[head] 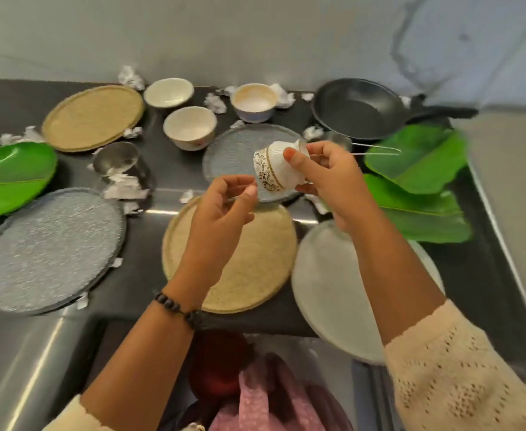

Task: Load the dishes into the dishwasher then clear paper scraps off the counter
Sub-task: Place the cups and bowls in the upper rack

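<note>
My right hand [327, 178] grips a white cup with a dark gold pattern [272, 169], tilted on its side above the counter. Just left of the cup's rim is my left hand [221, 209], fingers loosely curled and nothing plainly held. Three pale bowls [168, 93] [190, 127] [253, 101] stand at the back. A black frying pan [354, 110] sits at the back right. Crumpled white paper scraps [121, 188] lie scattered among the dishes, with more against the wall [130, 77].
The dark counter [168, 178] holds tan plates [92, 118] [249, 275], textured glass plates [50, 247] [233, 154], green leaf-shaped plates [10, 178] [417, 157], a white plate [327, 293] and a steel tumbler [117, 158]. A dark red bowl [221, 362] shows below the front edge.
</note>
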